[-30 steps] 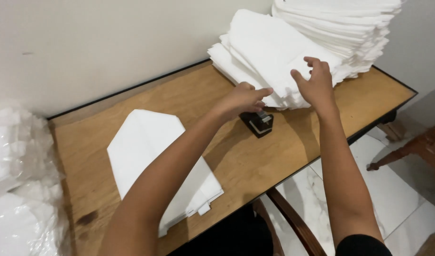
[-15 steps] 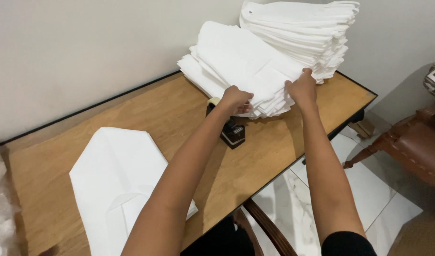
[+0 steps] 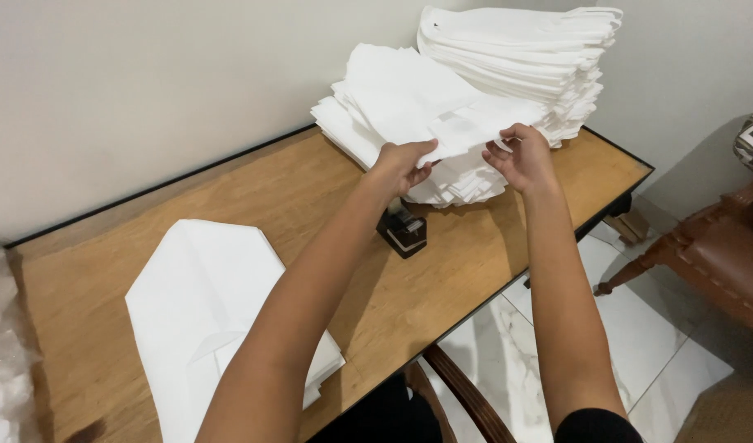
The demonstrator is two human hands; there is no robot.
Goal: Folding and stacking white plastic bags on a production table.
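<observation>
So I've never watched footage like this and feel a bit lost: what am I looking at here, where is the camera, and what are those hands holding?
The camera sits on a person's head and looks down, so the two bare arms are their own. The left hand and right hand each pinch the near edge of the top white sheet on a leaning stack of white sheets. A taller stack stands behind it. On the wooden table there is also a small black stapler-like tool and a folded white piece.
</observation>
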